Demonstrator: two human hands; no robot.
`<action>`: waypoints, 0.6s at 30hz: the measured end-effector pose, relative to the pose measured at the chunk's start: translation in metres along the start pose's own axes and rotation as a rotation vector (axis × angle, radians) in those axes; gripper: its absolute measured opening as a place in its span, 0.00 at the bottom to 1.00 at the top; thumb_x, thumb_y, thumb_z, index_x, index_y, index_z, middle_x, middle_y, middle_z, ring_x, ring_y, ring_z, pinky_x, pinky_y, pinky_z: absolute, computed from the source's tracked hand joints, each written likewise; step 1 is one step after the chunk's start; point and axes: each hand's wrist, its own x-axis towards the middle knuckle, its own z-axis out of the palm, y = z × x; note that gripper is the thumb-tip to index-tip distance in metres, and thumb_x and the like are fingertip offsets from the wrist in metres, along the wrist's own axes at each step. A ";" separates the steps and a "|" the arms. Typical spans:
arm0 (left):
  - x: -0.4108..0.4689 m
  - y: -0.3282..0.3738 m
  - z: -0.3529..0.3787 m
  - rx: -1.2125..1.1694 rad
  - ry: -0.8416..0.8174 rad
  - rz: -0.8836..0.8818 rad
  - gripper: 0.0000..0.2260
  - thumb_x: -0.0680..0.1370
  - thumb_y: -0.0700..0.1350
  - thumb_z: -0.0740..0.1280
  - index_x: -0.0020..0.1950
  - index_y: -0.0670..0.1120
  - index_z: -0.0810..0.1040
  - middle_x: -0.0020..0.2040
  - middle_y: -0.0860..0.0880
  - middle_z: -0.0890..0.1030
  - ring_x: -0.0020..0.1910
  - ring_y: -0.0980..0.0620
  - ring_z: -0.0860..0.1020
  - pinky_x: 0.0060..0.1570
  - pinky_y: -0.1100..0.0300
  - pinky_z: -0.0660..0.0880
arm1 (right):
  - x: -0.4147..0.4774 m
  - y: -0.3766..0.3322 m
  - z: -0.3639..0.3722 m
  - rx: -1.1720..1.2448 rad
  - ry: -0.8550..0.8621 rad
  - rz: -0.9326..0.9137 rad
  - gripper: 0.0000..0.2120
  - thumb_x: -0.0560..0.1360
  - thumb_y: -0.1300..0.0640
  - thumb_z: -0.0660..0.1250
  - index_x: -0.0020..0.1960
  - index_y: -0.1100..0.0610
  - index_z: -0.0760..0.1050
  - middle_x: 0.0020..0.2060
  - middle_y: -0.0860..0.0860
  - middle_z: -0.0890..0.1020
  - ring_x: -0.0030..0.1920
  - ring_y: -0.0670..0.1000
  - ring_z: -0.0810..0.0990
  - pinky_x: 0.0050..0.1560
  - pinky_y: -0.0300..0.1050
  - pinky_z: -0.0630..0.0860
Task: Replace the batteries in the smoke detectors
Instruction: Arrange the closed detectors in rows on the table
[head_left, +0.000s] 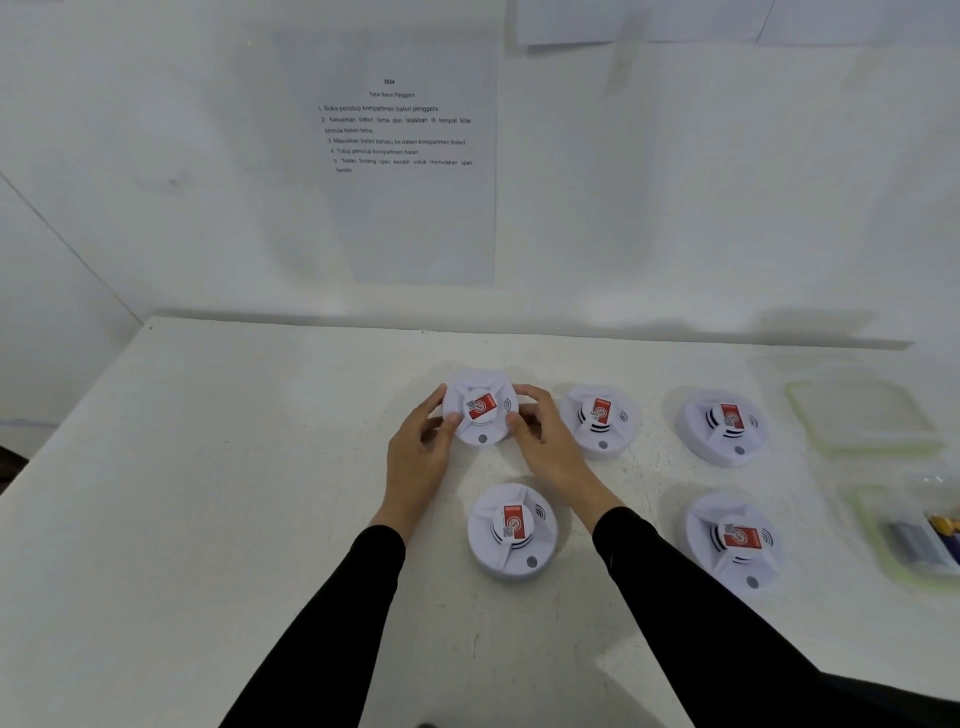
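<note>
2 black sleeves (691, 613) rise from the bottom edge of the frame across a white table (208, 519), flanking a near smoke detector (512, 530) that lies face up at lower centre, a red label on its cap. Another detector (733, 540) sits at lower right, and beside it, at the right edge, a clear container (914, 535) holds what look like batteries. Just above frame centre, the left hand (418, 457) and right hand (550, 441) grasp a held smoke detector (480, 410) between them, fingers curled on its opposite rims; whether it is lifted or resting on the table cannot be told. To its right in the same row lie 2 more detectors (600, 418) (722, 423), each apart from its neighbour, then a clear lid (862, 415). On the wall behind, upper centre, hangs a printed instruction sheet (400, 171).
</note>
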 end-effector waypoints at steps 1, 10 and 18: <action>0.000 0.000 0.000 -0.001 0.000 0.000 0.19 0.80 0.47 0.68 0.71 0.53 0.74 0.63 0.53 0.80 0.56 0.59 0.80 0.51 0.73 0.73 | 0.000 0.000 0.000 -0.003 0.003 -0.002 0.13 0.81 0.55 0.60 0.64 0.44 0.66 0.54 0.49 0.80 0.56 0.47 0.79 0.54 0.39 0.75; -0.001 0.001 0.001 -0.009 0.006 0.008 0.19 0.80 0.46 0.68 0.71 0.51 0.74 0.63 0.53 0.80 0.56 0.61 0.80 0.50 0.74 0.72 | 0.000 0.001 0.000 -0.015 0.011 -0.004 0.13 0.81 0.54 0.60 0.65 0.46 0.66 0.54 0.49 0.80 0.57 0.47 0.78 0.53 0.36 0.73; -0.001 0.001 0.000 0.001 0.000 0.004 0.19 0.80 0.48 0.67 0.71 0.51 0.74 0.64 0.54 0.79 0.57 0.60 0.79 0.50 0.74 0.73 | -0.003 0.000 0.000 -0.023 0.011 -0.010 0.13 0.81 0.53 0.60 0.65 0.45 0.66 0.55 0.48 0.80 0.57 0.44 0.78 0.55 0.37 0.74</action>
